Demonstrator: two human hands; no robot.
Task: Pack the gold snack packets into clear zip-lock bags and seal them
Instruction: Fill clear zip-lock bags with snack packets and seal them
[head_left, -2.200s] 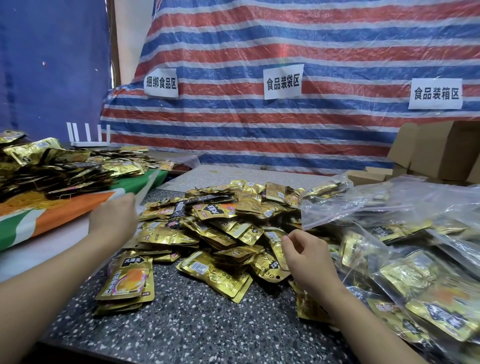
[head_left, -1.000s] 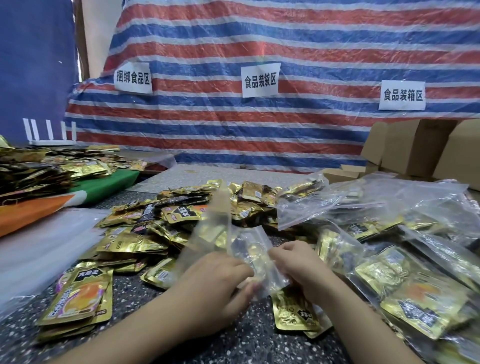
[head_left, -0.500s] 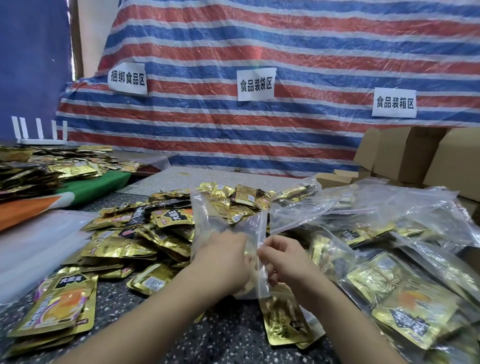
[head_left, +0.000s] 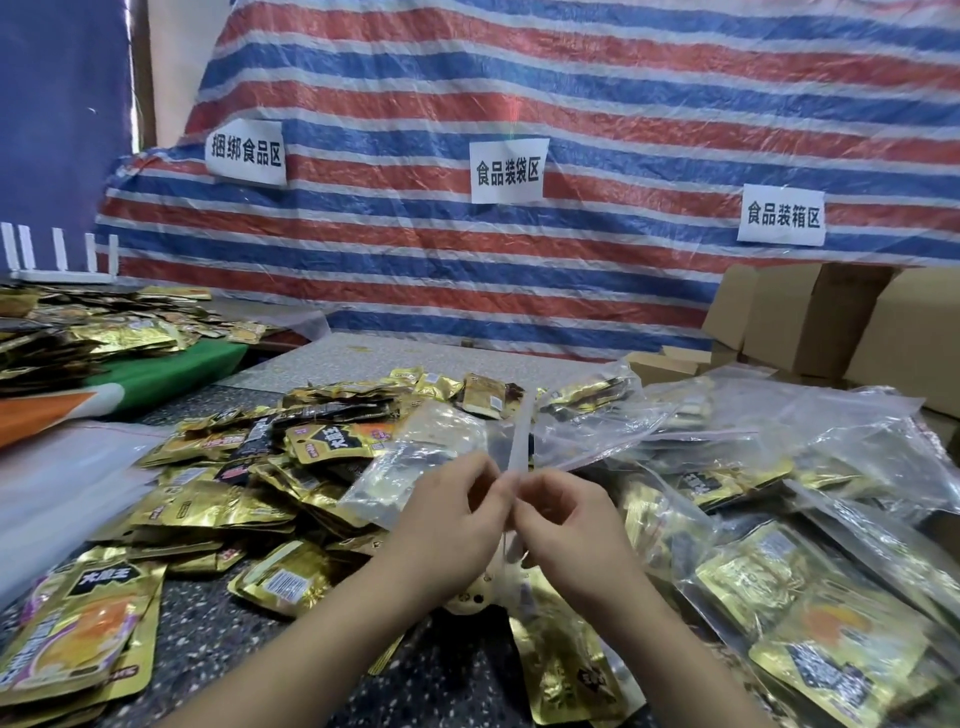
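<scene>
An empty clear zip-lock bag (head_left: 441, 447) is held up over the table's middle, its zip edge standing nearly upright. My left hand (head_left: 447, 525) pinches that edge from the left. My right hand (head_left: 566, 525) pinches the same edge from the right, fingertips almost touching the left ones. Loose gold snack packets (head_left: 270, 478) lie heaped on the speckled table (head_left: 208, 644) behind and to the left of my hands. Several packed clear bags of gold packets (head_left: 810, 587) are piled at the right.
A stack of flat clear bags (head_left: 57, 483) lies at the left edge. More gold packets (head_left: 78, 332) sit on a green and orange cloth at far left. Cardboard boxes (head_left: 831, 322) stand at back right, before a striped tarp with paper signs.
My left hand fetched a clear bag from the left stack and brought it to the middle. Both hands then rose with it and now pinch its zip edge together.
</scene>
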